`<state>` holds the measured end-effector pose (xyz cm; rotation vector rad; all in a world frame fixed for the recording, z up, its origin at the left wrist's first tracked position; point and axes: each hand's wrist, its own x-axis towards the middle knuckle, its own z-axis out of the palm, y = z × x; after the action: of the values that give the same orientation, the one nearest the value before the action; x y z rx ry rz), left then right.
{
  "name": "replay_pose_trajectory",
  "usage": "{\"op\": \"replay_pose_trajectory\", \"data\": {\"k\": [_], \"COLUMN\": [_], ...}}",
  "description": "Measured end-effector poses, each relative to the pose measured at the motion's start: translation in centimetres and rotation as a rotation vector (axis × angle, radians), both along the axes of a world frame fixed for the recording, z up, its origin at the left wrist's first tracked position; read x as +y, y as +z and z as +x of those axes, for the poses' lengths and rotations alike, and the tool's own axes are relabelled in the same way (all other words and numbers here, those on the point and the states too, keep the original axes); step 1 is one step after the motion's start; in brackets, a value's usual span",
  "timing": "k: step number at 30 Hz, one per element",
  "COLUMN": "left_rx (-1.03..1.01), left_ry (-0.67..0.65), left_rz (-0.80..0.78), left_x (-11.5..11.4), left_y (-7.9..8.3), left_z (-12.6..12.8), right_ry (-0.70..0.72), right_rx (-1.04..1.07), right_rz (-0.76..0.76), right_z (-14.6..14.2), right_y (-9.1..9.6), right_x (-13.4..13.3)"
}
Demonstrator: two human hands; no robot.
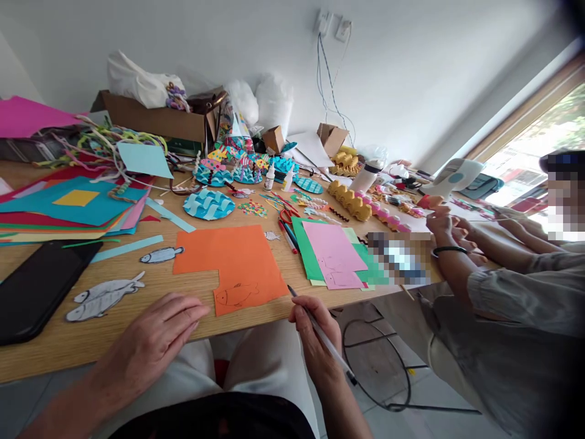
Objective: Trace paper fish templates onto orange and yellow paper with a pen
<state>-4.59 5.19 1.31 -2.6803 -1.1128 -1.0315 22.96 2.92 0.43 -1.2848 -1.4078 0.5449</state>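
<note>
Orange paper [240, 256], 1 pc., just below ctr. of frame, w/ fish drawing [237, 295] nr. btm. edge. R hand [327, 320], lower ctr.-right: fingers closed round pen [336, 355], tip by paper's btm.-right corner. L hand [158, 329], lower left: fingers extended, close tog., nil held, nr. cut-out fish [105, 299].

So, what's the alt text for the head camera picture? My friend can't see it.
A person's right hand holds a pen beside orange paper with a drawn fish; the left hand rests near paper fish cutouts. Another person is at right.
</note>
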Motion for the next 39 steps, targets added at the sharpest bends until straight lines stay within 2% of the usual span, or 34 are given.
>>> {"op": "replay_pose_trajectory", "data": {"k": [4,9,16,22,26,30,34,37,39], "left_rx": [-0.047,-0.099,-0.155,-0.214,-0.176,-0.102,-0.009,0.083,0.151], "left_ry": [-0.004,-0.014,0.001,-0.007,-0.002,0.074,0.243,0.321,0.344], "left_rz": [-0.015,-0.034,-0.080,-0.116,-0.091,-0.046,0.038,-0.029,-0.083], "left_x": [-0.8,-1.9,-2.2,-1.9,-1.5,-0.8,0.9,2.8,4.2], "left_y": [0.2,1.0,0.2,-0.2,0.1,0.7,1.0,1.0,1.2], "left_z": [0.3,1.1,0.7,1.0,1.0,-0.8,-4.8,-7.3,-8.0], "right_ry": [-0.040,-0.053,0.044,-0.085,-0.078,-0.022,-0.041,-0.035,-0.025], "right_rx": [-0.109,-0.098,-0.207,-0.309,-0.363,-0.420,-0.399,-0.377,-0.361], "right_rz": [-0.001,0.017,0.055,0.074,0.114,0.125,0.111,0.128,0.130], "right_z": [0.3,0.5,1.5,1.3,1.6,1.8,1.6,1.3,1.2], "right_y": [-0.3,-0.8,-0.7,-0.6,-0.4,-0.4,-0.8,-1.1,-1.2], "right_x": [-0.8,-1.3,-1.0,-0.5,0.4,1.1,1.7,2.2,2.6]}}
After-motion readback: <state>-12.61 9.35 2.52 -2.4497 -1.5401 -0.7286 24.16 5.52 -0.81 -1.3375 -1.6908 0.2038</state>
